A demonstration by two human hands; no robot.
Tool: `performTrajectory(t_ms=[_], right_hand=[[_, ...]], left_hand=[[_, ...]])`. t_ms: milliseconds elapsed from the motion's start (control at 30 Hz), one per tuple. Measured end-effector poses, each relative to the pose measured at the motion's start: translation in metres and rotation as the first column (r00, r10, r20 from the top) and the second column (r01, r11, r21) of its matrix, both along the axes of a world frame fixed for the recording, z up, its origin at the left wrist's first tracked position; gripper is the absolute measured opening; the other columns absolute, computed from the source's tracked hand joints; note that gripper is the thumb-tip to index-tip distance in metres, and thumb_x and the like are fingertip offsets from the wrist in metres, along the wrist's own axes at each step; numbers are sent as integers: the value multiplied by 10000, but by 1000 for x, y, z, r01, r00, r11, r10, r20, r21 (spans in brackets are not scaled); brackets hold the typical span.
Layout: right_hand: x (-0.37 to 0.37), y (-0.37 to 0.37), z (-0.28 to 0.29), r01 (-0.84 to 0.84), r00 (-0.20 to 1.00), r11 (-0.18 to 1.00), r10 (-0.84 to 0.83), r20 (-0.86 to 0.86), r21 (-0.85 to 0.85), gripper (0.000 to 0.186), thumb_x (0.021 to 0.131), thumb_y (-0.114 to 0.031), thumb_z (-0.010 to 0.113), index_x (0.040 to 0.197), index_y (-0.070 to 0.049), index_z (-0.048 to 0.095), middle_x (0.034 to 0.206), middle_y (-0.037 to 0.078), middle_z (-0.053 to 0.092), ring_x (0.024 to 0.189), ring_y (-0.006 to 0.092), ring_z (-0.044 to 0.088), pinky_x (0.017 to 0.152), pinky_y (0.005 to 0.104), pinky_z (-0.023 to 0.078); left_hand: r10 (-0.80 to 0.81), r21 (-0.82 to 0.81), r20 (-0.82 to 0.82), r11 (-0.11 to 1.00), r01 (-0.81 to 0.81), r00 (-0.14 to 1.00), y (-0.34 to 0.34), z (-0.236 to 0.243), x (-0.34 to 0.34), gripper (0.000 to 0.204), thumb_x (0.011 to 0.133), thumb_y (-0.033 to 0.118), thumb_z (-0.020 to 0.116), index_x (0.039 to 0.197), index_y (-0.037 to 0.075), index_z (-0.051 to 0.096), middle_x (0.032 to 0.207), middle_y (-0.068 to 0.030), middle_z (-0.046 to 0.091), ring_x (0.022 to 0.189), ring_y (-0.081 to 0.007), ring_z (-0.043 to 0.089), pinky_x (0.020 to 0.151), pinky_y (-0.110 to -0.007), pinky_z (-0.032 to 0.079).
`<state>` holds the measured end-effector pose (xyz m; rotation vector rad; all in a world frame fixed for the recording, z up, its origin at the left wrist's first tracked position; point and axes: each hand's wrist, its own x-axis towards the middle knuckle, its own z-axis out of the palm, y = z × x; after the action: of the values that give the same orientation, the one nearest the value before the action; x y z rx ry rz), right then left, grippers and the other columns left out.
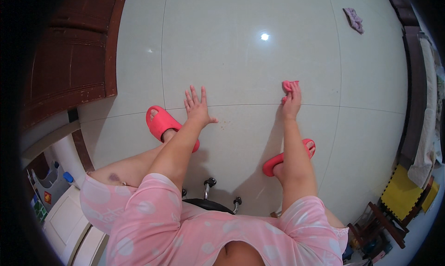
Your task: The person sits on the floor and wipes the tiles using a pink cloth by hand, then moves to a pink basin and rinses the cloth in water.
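Note:
My left hand (198, 109) is stretched out over the pale tiled floor (245, 66), fingers spread and holding nothing. Just beside its thumb lies a small scatter of brownish crumbs (225, 125). Farther right, my right hand (292, 104) is closed on a small pink cloth (288, 85), which sticks out past the fingertips and between the fingers. Whether the cloth touches the floor I cannot tell.
Red slippers (162, 122) are on my feet. Behind my hands stands a wheeled stool base (208, 185). Dark wooden furniture (69, 48) lines the left. A crumpled mauve cloth (354, 20) lies far right, near a bench (415, 71) and yellow foam mats (399, 192).

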<state>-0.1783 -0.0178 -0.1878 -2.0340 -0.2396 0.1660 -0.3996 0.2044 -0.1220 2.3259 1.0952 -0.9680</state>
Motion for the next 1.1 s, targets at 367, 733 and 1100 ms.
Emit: performTrajectory(t_ms=[367, 733, 1100], right_hand=[[-116, 95, 19, -544, 782, 833, 547, 297, -101, 282, 727, 76, 569, 977, -43, 624, 1115, 110, 599, 1101, 306, 534, 908, 382, 457], [-65, 56, 38, 45, 777, 926, 204, -595, 376, 376, 872, 56, 389, 1177, -71, 569, 981, 12, 609, 615, 49, 463, 506, 201, 378], [101, -5, -20, 169, 984, 972, -158, 79, -163, 390, 901, -76, 420, 1285, -9, 433, 1384, 161, 349, 1315, 294, 289, 1074, 399, 250]], left_hand=[[15, 2, -15, 1000, -15, 1000, 1, -1, -2, 1367, 523, 427, 847, 1441, 155, -129, 1460, -235, -213, 1364, -411, -140, 1110, -486, 42], [13, 19, -53, 1000, -12, 999, 3, 7, -1, 1371, 525, 440, 844, 1438, 153, -139, 1465, -230, -202, 1370, -403, -119, 1113, -477, 51], [-9, 52, 2, 999, 9, 1000, 0, 5, -4, 1379, 502, 426, 855, 1444, 135, -109, 1464, -246, -185, 1368, -416, -107, 1108, -494, 81]])
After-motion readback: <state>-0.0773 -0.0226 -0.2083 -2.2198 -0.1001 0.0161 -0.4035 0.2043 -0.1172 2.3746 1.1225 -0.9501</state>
